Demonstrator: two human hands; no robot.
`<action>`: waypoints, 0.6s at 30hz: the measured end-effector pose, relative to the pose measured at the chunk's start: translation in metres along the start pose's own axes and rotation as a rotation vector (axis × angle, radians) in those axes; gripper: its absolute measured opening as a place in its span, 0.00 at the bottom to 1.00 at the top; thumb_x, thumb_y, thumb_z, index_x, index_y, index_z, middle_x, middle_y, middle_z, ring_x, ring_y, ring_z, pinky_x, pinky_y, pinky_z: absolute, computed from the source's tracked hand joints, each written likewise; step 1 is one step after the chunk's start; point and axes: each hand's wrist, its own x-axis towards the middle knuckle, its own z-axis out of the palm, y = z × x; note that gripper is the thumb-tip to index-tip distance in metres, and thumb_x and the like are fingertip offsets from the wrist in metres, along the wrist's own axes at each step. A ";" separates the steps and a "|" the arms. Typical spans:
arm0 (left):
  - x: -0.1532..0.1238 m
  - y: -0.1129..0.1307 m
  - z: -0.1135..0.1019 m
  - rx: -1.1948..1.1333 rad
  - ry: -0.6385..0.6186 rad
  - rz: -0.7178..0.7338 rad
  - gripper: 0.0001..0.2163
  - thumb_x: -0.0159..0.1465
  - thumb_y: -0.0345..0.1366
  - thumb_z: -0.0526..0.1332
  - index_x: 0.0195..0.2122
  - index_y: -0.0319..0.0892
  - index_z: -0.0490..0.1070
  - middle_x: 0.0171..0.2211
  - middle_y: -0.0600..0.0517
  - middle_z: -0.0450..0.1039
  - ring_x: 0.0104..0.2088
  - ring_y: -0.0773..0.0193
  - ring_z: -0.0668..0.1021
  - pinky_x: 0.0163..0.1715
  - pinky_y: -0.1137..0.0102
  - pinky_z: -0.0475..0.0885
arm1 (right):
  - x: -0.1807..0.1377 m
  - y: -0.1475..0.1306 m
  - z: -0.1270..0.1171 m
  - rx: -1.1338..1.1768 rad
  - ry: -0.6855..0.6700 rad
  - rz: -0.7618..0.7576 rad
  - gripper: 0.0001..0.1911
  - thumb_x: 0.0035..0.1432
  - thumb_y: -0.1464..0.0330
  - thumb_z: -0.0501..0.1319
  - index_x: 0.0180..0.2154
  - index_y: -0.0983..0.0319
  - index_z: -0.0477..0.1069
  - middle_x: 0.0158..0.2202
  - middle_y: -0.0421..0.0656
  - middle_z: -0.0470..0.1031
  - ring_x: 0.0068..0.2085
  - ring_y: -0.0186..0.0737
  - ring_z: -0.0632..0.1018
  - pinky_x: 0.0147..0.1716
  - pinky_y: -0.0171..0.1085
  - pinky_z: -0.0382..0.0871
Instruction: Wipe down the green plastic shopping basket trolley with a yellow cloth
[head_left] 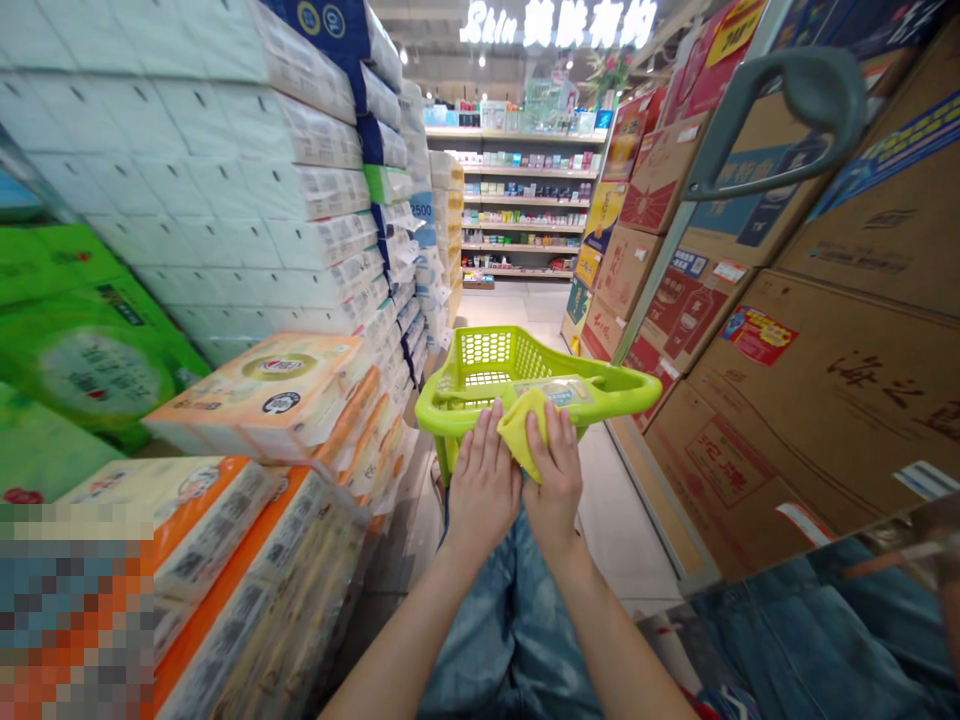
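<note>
A lime-green plastic shopping basket with perforated sides stands in front of my legs. My left hand lies on its near rim with the fingers stretched out and close together. Beside it, my right hand has its fingers bent over a folded yellow cloth, pressed against the same rim. The cloth sits between the two hands. Along the basket's right side, a pale label shows near the green handle. The inside of the basket is only partly visible.
Stacked white tissue packs and orange packs line the left side. Brown cartons rise on the right, with a grey handle in front. Stocked shelves stand behind the tiled aisle. Blue denim shows at lower right.
</note>
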 end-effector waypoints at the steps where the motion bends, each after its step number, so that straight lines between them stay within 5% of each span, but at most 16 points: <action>1: 0.000 0.000 0.000 0.002 -0.003 0.001 0.30 0.69 0.33 0.50 0.71 0.33 0.44 0.71 0.40 0.49 0.71 0.54 0.54 0.67 0.56 0.56 | 0.000 0.001 0.000 -0.014 -0.010 -0.025 0.36 0.63 0.79 0.48 0.69 0.54 0.53 0.70 0.47 0.58 0.71 0.47 0.55 0.66 0.57 0.58; 5: 0.000 -0.001 0.000 0.007 -0.013 0.001 0.31 0.70 0.33 0.49 0.72 0.33 0.40 0.71 0.41 0.48 0.72 0.54 0.52 0.68 0.57 0.55 | 0.000 0.037 -0.012 -0.062 0.015 -0.045 0.38 0.60 0.81 0.47 0.69 0.54 0.54 0.70 0.46 0.56 0.71 0.47 0.55 0.66 0.58 0.57; 10: 0.000 0.001 0.001 0.001 -0.003 0.002 0.33 0.70 0.33 0.50 0.72 0.33 0.33 0.71 0.41 0.48 0.72 0.53 0.52 0.68 0.56 0.55 | 0.004 0.085 -0.028 -0.034 0.180 0.181 0.44 0.51 0.82 0.47 0.68 0.54 0.55 0.71 0.43 0.54 0.71 0.48 0.54 0.67 0.60 0.53; 14: 0.000 0.002 0.001 0.006 0.007 -0.003 0.33 0.70 0.33 0.50 0.72 0.32 0.34 0.71 0.41 0.47 0.72 0.53 0.51 0.68 0.56 0.55 | 0.004 0.067 -0.021 -0.001 0.187 0.263 0.45 0.50 0.82 0.47 0.69 0.54 0.54 0.72 0.42 0.52 0.72 0.48 0.54 0.67 0.60 0.53; 18: 0.000 0.001 0.001 0.005 0.001 -0.006 0.31 0.70 0.33 0.50 0.72 0.32 0.39 0.71 0.41 0.48 0.72 0.53 0.51 0.67 0.56 0.56 | 0.000 0.021 -0.004 -0.009 0.099 0.113 0.39 0.57 0.81 0.47 0.69 0.53 0.54 0.73 0.43 0.49 0.72 0.49 0.53 0.66 0.60 0.56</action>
